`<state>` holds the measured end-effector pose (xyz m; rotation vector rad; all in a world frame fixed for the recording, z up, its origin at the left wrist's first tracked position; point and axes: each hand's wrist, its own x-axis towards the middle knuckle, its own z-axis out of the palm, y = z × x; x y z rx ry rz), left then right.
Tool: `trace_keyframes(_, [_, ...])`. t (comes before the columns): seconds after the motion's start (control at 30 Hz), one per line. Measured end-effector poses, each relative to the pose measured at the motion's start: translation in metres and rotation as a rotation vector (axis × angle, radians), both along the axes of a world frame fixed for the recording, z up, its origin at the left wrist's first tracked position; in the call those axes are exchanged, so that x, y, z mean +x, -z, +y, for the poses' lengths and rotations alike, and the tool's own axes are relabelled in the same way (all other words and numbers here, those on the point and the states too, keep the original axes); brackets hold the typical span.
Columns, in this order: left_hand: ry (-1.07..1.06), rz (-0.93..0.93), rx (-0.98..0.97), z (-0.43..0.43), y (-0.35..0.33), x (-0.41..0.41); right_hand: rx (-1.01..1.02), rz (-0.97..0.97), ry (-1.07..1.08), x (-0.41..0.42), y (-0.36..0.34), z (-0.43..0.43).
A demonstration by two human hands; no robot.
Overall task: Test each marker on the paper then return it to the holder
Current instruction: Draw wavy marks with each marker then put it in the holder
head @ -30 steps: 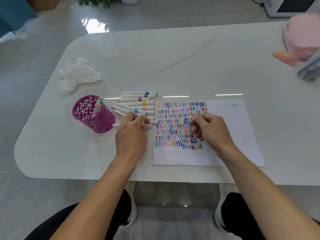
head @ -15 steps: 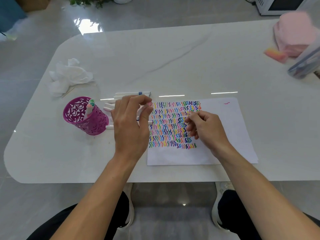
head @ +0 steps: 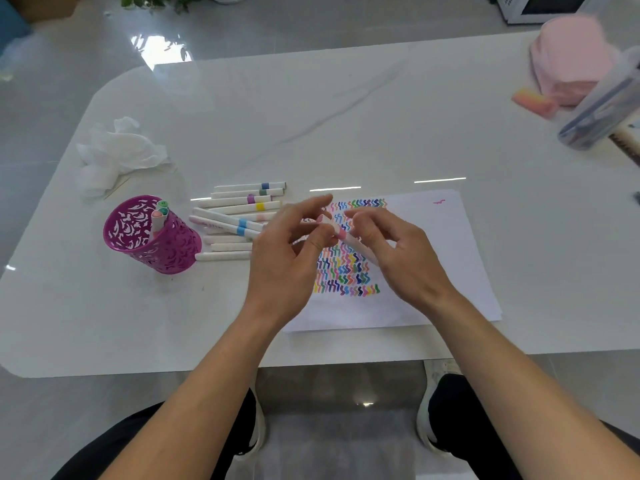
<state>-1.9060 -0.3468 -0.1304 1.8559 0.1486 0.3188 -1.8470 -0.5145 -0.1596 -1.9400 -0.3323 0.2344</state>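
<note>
Holding one pink-banded marker (head: pixel 343 234) between both hands now, in the air over the paper (head: pixel 433 258). 0.5 s ago the left hand (head: pixel 284 268) was down on the loose pile and the right hand (head: pixel 408 261) sat curled on the sheet; both have since lifted and met.

- Left: thumb and a fingertip pinch the cap end, other fingers spread upward.
- Right: thumb and fingers curled round the barrel, little finger loose.
- Marker: slim white cylinder, tilted, clear of the paper.
- Holder (head: pixel 162 251): 1, magenta round cup with cut-out pattern walls, left of the pile; 3 marker caps show inside.
- Loose markers (head: pixel 242 206): white barrels with coloured bands, lying flat between holder and paper; about 10, overlap blocks an exact count.
- Paper: white, flat, covered in rows of multicolour zigzag strokes, plus 1 pink squiggle (head: pixel 439 201) near the far corner.
- Table (head: pixel 346 116): glossy white, grey veining, rounded corners.
- Crumpled white tissue (head: pixel 117 154): 1, beyond the holder.
</note>
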Motion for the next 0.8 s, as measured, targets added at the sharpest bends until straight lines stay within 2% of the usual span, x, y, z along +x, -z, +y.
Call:
trace_keyframes(0.1, [0.034, 0.032, 0.059, -0.006, 0.003, 0.001, -0.026, 0.027, -0.078, -0.003, -0.001, -0.003])
trace_keyframes(0.4, [0.13, 0.227, 0.184, -0.007, 0.016, 0.008, -0.226, -0.081, -0.239, 0.003, -0.001, -0.023])
trace_keyframes(0.63, [0.291, 0.389, 0.414, -0.014, 0.018, 0.013, -0.395, -0.14, -0.297, 0.003, 0.01, -0.031])
trace_keyframes(0.8, [0.353, 0.403, 0.522, -0.015, 0.016, 0.018, -0.463, -0.17, -0.298, 0.0, 0.012, -0.036])
